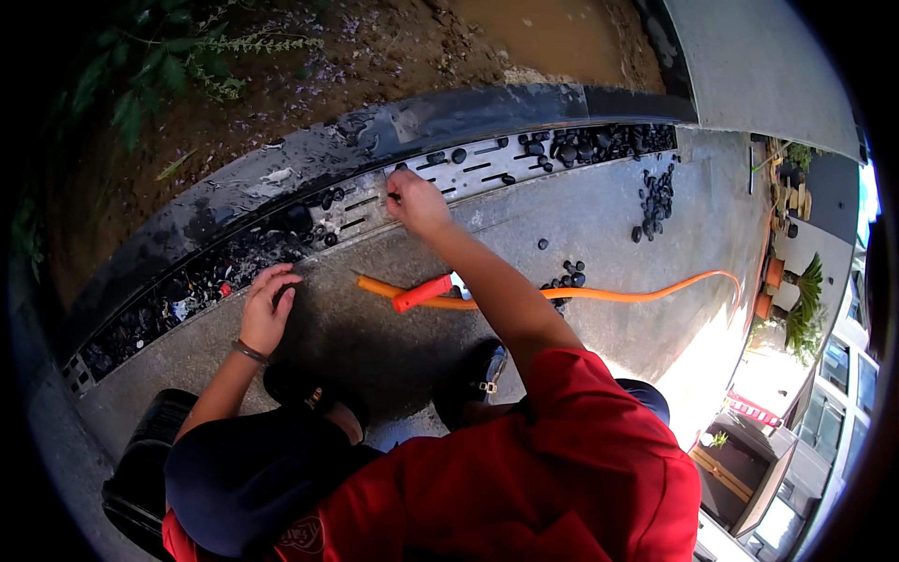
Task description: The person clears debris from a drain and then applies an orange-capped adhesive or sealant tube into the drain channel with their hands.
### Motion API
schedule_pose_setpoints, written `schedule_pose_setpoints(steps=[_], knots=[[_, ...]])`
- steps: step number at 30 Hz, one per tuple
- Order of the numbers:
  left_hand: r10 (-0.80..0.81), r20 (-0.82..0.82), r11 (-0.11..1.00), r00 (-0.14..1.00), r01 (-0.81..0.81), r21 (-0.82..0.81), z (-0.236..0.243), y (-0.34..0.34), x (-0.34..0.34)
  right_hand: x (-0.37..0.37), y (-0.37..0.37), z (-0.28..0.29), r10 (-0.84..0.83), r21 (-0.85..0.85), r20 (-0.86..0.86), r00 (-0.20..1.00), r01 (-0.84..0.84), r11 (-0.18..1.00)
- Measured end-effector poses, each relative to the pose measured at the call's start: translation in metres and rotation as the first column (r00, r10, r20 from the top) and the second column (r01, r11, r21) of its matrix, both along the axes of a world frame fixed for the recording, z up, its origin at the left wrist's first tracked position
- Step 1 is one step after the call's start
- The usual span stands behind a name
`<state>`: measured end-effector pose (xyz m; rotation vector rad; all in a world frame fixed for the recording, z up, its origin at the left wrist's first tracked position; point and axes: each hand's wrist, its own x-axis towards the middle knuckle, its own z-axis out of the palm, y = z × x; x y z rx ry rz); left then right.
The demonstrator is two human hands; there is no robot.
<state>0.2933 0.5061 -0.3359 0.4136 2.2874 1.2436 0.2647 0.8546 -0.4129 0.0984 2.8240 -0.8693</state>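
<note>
My right hand [419, 206] reaches over a slotted metal drain cover [478, 171], its fingers pinched around a small black pebble [394, 197]. More black pebbles [585, 150] lie along the cover, most thickly at its right end. Nearer my body, my left hand [265, 314] is held above the concrete edge with curled fingers. Something dark shows between its thumb and fingers, too small to make out. Left of the cover runs a channel [178, 295] filled with dark stones and debris.
An orange hose [618, 295] crosses the concrete, and a red-handled tool [421, 293] lies over it. Loose pebbles sit in piles [657, 201] at right. Beyond a dark stone curb [449, 110] are muddy soil, plants and brown water [543, 37]. Potted plants [803, 314] stand far right.
</note>
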Motion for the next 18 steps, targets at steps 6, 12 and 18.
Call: schedule_pose_setpoints(steps=[6, 12, 18], knots=[[0.049, 0.101, 0.999, 0.994, -0.050, 0.009, 0.003, -0.002, 0.003, 0.003, 0.063, 0.033, -0.052, 0.344, -0.211, 0.976, 0.124, 0.931], [0.004, -0.029, 1.000, 1.000, -0.004, 0.008, 0.004, 0.007, -0.006, 0.019, 0.083, 0.015, -0.313, 0.487, -0.282, 0.907, 0.416, 0.768], [0.055, 0.048, 0.998, 0.997, -0.056, 0.024, -0.003, 0.003, -0.001, 0.010, -0.017, 0.009, -0.117, -0.035, -0.105, 0.988, 0.113, 0.993]])
